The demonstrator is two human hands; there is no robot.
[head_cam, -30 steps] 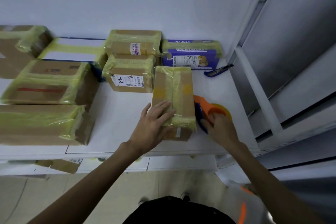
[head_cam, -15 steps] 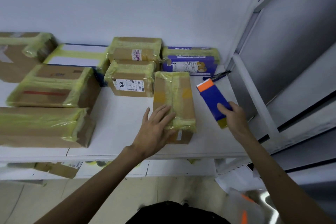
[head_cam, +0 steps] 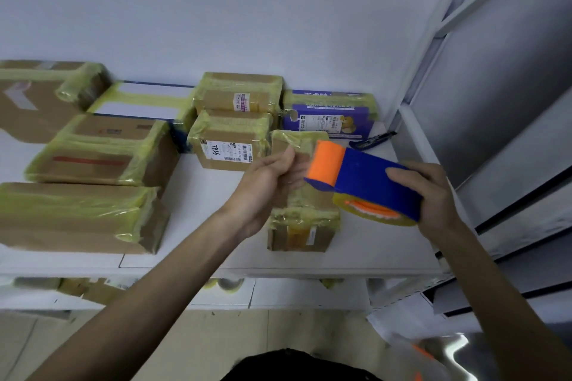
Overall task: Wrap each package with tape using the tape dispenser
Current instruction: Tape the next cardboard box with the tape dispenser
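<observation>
A long cardboard package (head_cam: 301, 226) banded with yellowish tape lies on the white table (head_cam: 198, 226), near its front edge. My right hand (head_cam: 433, 195) grips the blue and orange tape dispenser (head_cam: 362, 179), holding it in the air over the package with its orange end pointing left. My left hand (head_cam: 269, 176) is raised palm up just left of that orange end, fingers half curled beside it. Whether the fingers pinch a tape end, I cannot tell. The middle of the package is hidden behind both hands.
Several taped cardboard boxes fill the left and back of the table, among them a labelled box (head_cam: 229, 141) and a purple box (head_cam: 329, 116). A blue utility knife (head_cam: 373, 141) lies at the back right. A grey metal frame (head_cam: 464, 86) rises on the right.
My left hand has lifted off the package and turned palm up. My right hand has raised the dispenser and swung its orange end left, up to the left hand.
</observation>
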